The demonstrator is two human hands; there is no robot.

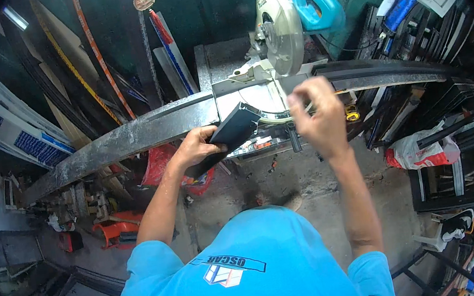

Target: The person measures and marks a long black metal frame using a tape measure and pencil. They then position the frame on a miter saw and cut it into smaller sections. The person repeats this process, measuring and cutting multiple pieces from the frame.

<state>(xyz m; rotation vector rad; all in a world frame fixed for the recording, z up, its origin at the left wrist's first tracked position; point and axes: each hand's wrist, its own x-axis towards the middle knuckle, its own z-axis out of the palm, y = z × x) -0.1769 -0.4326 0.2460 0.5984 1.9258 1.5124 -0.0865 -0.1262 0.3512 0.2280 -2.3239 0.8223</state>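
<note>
A long grey saw bench (129,138) crosses a cluttered workshop with a bare concrete floor (311,177), and a miter saw (277,30) with a turquoise handle stands at its middle. The left hand (195,146) grips a short dark profile piece (230,137) just below the saw's table, its long axis slanting up-right toward the blade. The right hand (319,115) hovers beside the saw's base, fingers curled; what it pinches is too small to make out.
</note>
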